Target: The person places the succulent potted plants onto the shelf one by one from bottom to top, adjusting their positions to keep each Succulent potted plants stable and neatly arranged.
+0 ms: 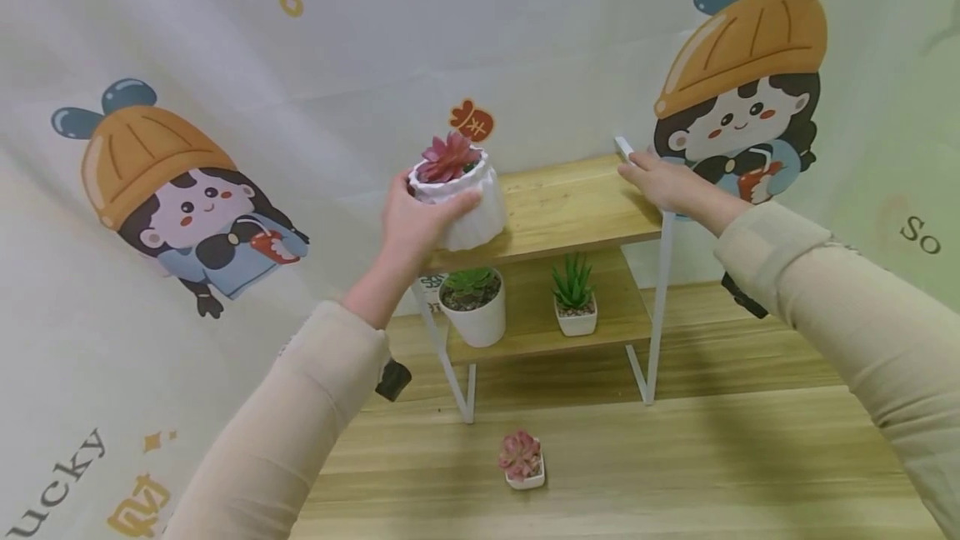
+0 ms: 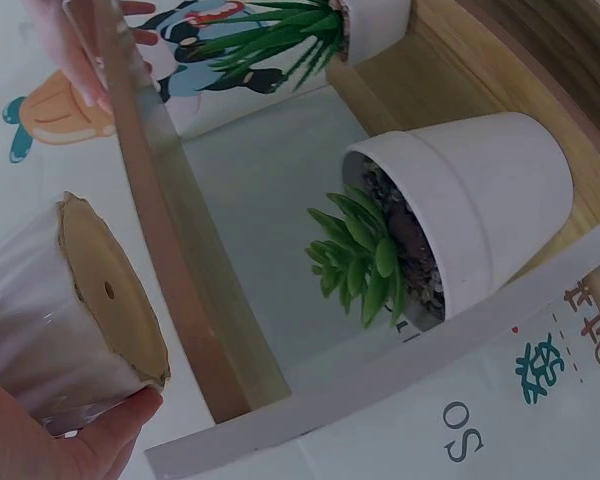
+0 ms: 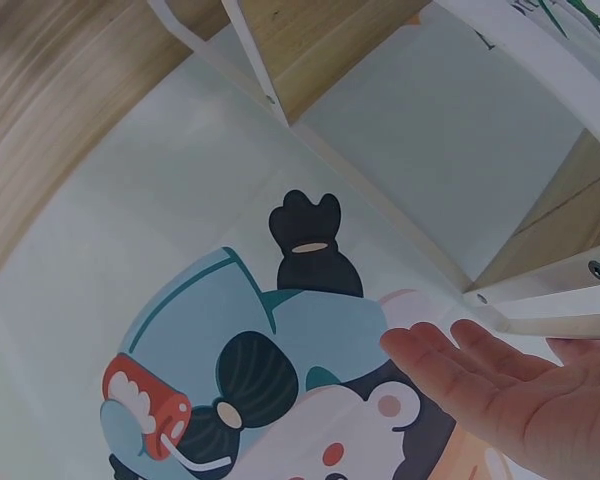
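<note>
My left hand (image 1: 416,219) grips a white ruffled pot (image 1: 480,211) holding a dark pink succulent (image 1: 448,158). The pot is over the left end of a wooden two-tier shelf (image 1: 570,198); its tan underside (image 2: 112,290) shows in the left wrist view, apart from the board. At the shelf's right end, my right hand (image 1: 660,182) rests against the white metal frame (image 1: 660,307), its fingers (image 3: 435,365) extended. On the lower tier stand a round white pot (image 1: 480,323) with a green succulent and a smaller square pot (image 1: 576,323) with a spiky green plant.
A small square pot (image 1: 527,478) with a pink succulent stands on the wood-grain surface (image 1: 637,473) in front of the shelf. Behind the shelf hangs a pale cloth (image 1: 360,40) printed with cartoon figures and lettering.
</note>
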`<state>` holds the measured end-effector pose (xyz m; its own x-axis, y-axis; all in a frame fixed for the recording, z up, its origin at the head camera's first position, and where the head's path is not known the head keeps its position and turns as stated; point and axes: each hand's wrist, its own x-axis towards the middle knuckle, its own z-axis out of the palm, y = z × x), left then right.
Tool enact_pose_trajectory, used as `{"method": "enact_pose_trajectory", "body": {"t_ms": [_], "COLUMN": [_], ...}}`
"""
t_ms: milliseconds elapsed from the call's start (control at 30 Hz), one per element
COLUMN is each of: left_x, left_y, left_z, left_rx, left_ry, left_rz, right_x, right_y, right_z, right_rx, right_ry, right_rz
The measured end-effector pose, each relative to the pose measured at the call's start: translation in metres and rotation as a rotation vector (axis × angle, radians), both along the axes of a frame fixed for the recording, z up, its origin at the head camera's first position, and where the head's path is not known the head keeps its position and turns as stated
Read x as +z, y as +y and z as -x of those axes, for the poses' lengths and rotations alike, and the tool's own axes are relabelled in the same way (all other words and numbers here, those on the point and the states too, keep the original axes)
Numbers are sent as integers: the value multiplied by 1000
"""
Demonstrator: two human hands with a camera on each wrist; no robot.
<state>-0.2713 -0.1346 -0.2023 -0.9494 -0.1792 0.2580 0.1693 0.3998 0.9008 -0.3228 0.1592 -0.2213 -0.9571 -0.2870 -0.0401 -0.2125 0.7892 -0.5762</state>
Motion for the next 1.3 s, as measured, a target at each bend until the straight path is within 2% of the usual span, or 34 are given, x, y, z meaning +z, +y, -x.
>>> {"method": "enact_pose_trajectory", "body": {"t_ms": [200,533,767,1300], "left_x": [-8,-18,-19,-20], "left_y": [3,1,3,3], "left_z": [9,11,12,10], "left_rx": [38,55,53,49], "left_ry": [-17,-3,5,1], "left_rz": [10,79,134,140], "right_x": [-1,-2,-2,-2], "right_y": [1,-1,1,1], "right_z": [0,1,2,3], "right_rx": [2,0,-4,-13], "right_ry": [7,-1,3,-4], "right_rz": [1,7,-9,-18]}}
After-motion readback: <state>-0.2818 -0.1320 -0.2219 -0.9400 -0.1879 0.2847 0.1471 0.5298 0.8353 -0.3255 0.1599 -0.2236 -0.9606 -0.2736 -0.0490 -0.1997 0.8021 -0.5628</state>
